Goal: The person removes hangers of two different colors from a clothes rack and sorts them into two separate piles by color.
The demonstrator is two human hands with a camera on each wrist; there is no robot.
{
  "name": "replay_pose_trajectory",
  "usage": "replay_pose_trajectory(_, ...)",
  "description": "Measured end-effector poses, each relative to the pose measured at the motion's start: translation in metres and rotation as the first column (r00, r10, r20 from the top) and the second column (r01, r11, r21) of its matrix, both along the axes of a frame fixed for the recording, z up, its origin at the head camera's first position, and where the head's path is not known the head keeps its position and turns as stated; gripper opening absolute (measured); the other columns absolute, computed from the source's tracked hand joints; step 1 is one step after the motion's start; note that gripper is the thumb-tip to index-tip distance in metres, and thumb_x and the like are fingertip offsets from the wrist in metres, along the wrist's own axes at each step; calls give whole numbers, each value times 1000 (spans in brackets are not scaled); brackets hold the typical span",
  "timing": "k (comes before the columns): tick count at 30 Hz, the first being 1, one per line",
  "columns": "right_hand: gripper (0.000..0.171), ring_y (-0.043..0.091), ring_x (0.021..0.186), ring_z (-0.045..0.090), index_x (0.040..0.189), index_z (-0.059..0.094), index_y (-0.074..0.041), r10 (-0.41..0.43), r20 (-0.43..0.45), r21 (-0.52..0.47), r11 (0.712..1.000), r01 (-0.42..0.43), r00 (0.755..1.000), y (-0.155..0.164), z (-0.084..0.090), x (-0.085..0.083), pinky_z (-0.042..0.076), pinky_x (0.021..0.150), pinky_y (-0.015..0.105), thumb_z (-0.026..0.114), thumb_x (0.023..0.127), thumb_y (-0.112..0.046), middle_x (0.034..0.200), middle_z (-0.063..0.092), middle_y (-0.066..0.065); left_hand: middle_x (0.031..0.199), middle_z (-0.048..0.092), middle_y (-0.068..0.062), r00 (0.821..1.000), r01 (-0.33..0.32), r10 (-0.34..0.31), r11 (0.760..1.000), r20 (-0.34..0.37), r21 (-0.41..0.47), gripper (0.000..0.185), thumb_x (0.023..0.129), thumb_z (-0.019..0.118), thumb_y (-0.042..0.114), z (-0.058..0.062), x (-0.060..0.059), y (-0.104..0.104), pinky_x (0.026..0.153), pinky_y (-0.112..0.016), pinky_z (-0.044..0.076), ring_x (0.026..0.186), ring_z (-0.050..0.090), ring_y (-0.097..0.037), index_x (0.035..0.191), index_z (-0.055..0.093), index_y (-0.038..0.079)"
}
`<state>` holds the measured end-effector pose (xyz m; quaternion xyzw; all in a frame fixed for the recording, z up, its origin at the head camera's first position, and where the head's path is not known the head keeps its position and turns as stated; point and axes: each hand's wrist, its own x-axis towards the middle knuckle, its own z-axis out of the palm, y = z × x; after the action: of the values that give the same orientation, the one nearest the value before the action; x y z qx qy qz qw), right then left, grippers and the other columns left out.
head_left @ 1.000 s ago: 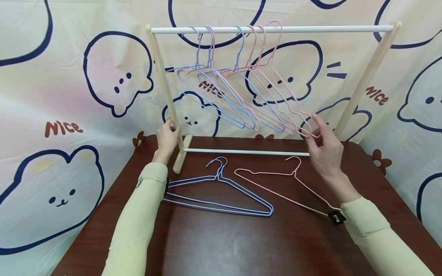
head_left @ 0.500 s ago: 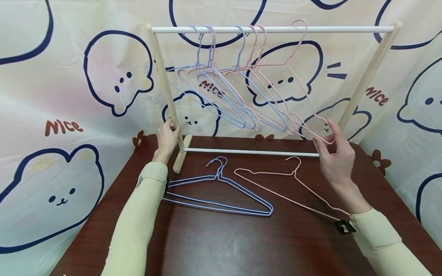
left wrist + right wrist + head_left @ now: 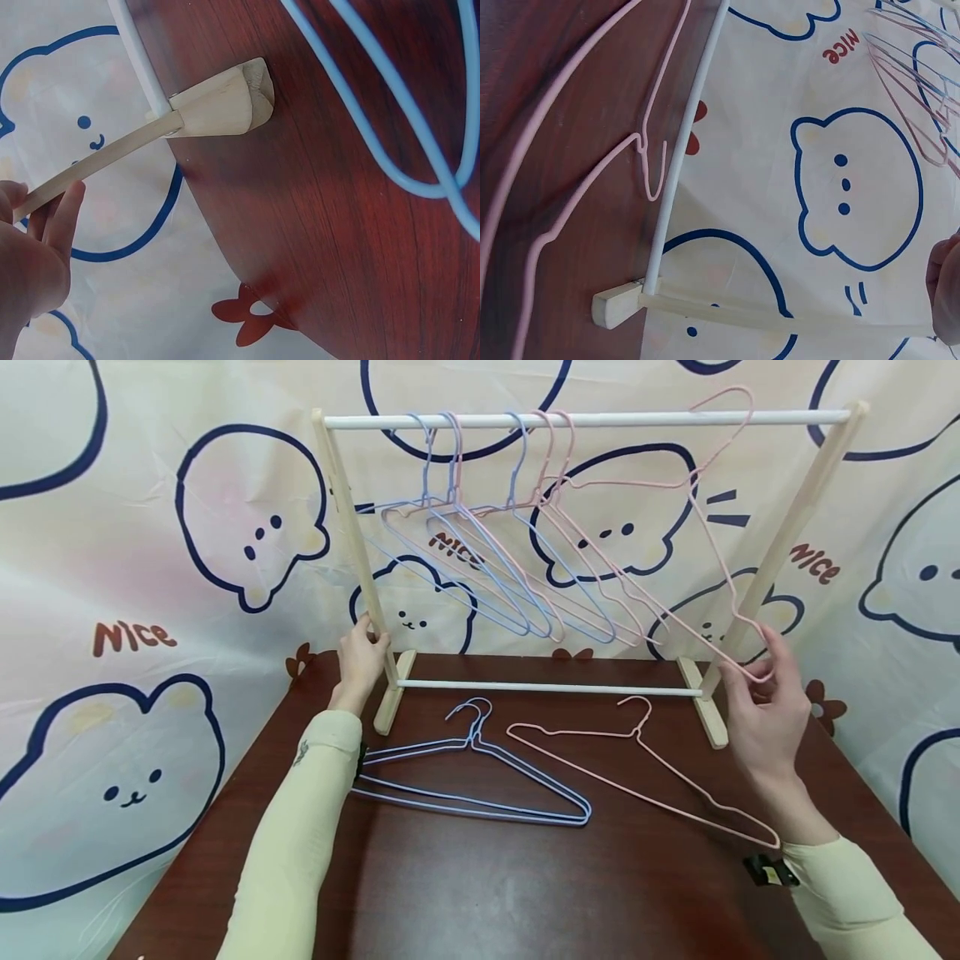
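My right hand [image 3: 776, 718] pinches the lower right corner of a pink clothes hanger [image 3: 630, 484]. This hanger's hook arches over the white top rail [image 3: 637, 420], standing higher than the other hooks, and its frame slants toward the hand. In the right wrist view only part of the right hand [image 3: 946, 289] shows at the edge. My left hand [image 3: 362, 662] grips the lower part of the rack's left wooden post [image 3: 351, 527]; the left wrist view has the fingers around that post [image 3: 97, 161]. Several blue and pink hangers [image 3: 517, 468] hang on the rail's left half.
Two blue hangers [image 3: 536, 777] lie overlapped on the brown table [image 3: 480, 893], partly behind the left wrist. A single pink hanger [image 3: 577, 733] lies right of them. The rack's right post [image 3: 795, 527] rises beside the right hand. A cartoon-printed cloth [image 3: 150, 568] stands behind.
My right hand has moved right along the rail, drawing the pink hanger away from the group toward the right post. My left hand stays on the left post.
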<state>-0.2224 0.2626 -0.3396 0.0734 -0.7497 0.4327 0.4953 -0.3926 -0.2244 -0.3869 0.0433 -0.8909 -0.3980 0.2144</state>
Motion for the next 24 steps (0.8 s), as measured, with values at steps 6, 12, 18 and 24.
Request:
replay_pose_trajectory(6, 50, -9, 69, 50, 138, 58, -6, -16, 23, -62, 998, 17, 1000, 8, -3, 16, 37, 63, 9, 69, 89, -1, 82, 53, -24, 106, 71, -22, 1000, -8, 8, 1000, -2, -11, 41, 101, 55, 19, 0, 0, -1, 74, -47, 57, 92, 71, -38, 141, 52, 14)
replay_pose_trajectory(12, 52, -6, 67, 49, 140, 57, -12, -41, 70, -106, 993, 48, 997, 29, -15, 23, 39, 63, 7, 68, 90, -2, 82, 53, -22, 105, 70, -21, 1000, -5, 5, 1000, -2, -13, 42, 101, 55, 19, 0, 0, 0, 73, -46, 57, 91, 71, -37, 143, 51, 15)
replay_pose_trajectory(18, 53, -6, 63, 48, 140, 57, -13, -61, 128, -121, 990, 77, 990, 42, -29, 36, 39, 59, 6, 69, 89, -1, 79, 54, -21, 103, 70, -21, 1000, 0, 0, 1000, 6, -20, 42, 102, 54, 20, -1, 1, 1, 69, -43, 55, 88, 70, -37, 144, 51, 14)
replay_pose_trajectory(24, 57, -4, 52, 47, 142, 55, -15, -33, 202, -103, 993, 55, 979, 50, -40, 51, 37, 47, 9, 69, 89, 1, 77, 54, -18, 104, 70, -22, 1000, 7, -7, 1000, 0, -8, 42, 101, 54, 19, 0, 1, 1, 72, -48, 58, 90, 71, -38, 143, 51, 13)
